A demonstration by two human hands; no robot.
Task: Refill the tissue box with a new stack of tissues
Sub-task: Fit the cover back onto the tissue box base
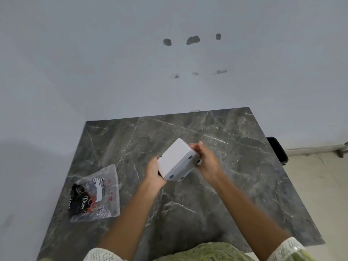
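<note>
From the head view, you are holding the tissue box point(176, 160) up over the middle of the table point(244, 166), with both hands on it. The box is white and tipped, so its grey bottom is facing you. You can see 4 small dark round feet on that bottom, 1 near each corner.

Your left hand point(153, 173) is cupping the left, near side of the box. The palm is pressing on it and the fingers are curling under, out of sight. Your right hand point(206, 161) is gripping the right side. Its fingers are wrapping over the far edge and its thumb is pressing by the bottom corner. Both hands are closing around the box, not spreading flat.

The table is dark grey stone with thin white lines running through it. On its left, near part a clear plastic bag point(96, 194) is lying flat, well apart from the box. Inside the bag a black pack point(80, 201) with white letters is showing, with a white label above it.

Past the far edge of the table a pale wall point(113, 63) is standing, with a few dark marks on it. A black thing point(277, 150) is sitting off the right edge of the table, on the floor side. You cannot tell what it is.
</note>
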